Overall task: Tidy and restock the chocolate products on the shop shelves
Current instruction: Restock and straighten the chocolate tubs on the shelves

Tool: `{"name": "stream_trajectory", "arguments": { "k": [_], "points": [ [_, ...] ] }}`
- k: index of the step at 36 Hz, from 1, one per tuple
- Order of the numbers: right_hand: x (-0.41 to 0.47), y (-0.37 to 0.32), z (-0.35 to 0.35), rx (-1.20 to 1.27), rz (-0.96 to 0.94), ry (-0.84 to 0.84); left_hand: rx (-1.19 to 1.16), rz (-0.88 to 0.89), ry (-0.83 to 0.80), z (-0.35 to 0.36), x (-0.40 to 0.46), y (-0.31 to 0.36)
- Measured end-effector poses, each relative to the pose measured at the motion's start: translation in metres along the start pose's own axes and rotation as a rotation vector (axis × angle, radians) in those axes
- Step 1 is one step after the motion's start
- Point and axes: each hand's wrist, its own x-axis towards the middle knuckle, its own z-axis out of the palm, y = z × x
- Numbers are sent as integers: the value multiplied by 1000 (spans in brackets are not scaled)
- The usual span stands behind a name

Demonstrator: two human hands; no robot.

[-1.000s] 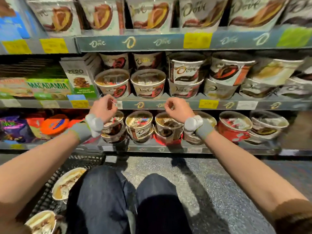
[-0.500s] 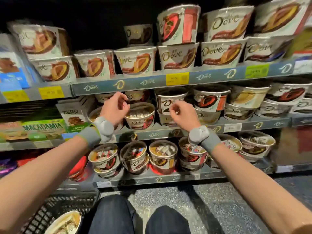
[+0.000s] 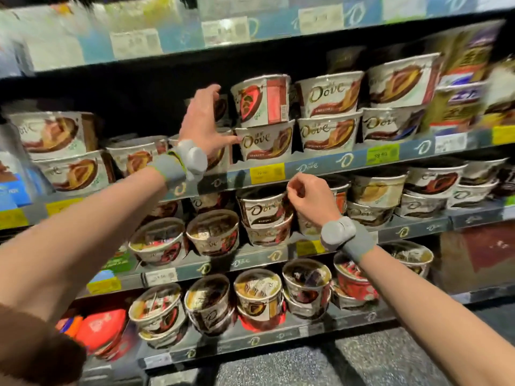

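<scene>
Tubs point(image 3: 267, 140) stacked, perhaps two-high, on shelf point(image 3: 320, 165).

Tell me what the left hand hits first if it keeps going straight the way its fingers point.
Probably the partly hidden tub just behind the left hand, left of the red-paneled tub. The spread fingers point up into that gap. Depth is unclear, so they may already be touching it.
</scene>
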Motion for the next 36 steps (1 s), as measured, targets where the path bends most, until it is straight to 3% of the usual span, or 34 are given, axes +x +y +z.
{"name": "stream_trajectory", "arguments": {
  "k": [3,8,14,23,29,36],
  "points": [
    [4,6,-7,-11,23,12,33,-24,-118,6,19,-2],
    [6,2,-9,-41,15,-50,53,-22,-147,12,32,-7],
    [9,0,-16,-94,9,-73,31,35,-122,20,39,-2],
    [15,7,-25,-110,27,-62,-36,-19,-128,28,48,4],
    [10,14,-31,-97,56,-44,-14,2,8,31,54,8],
    [7,20,-38,-98,79,-32,-65,37,-166,29,57,14]
  ]
}}
